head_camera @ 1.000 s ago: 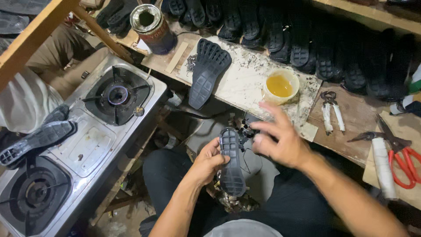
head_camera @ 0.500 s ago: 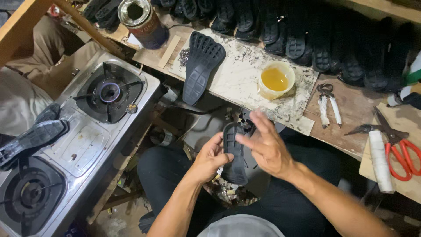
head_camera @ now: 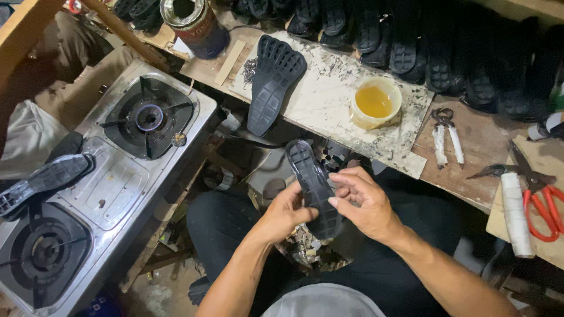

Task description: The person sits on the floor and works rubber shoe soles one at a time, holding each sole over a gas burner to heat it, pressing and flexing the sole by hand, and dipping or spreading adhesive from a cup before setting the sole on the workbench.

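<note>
Left hand (head_camera: pixel 286 212) and right hand (head_camera: pixel 364 202) both grip black rubber sole (head_camera: pixel 314 185), tread up, over lap. Glue cup (head_camera: pixel 375 103) on workbench (head_camera: pixel 329 100); gas stove (head_camera: pixel 111 176) at left.

Bare forearms, no sleeves, watch or rings showing on the left hand (head_camera: pixel 286 212) or the right hand (head_camera: pixel 365 202). Dark trousers (head_camera: pixel 388 267) over both thighs. Grey cloth (head_camera: pixel 320 300), rounded, at the near edge, below the arms.
</note>
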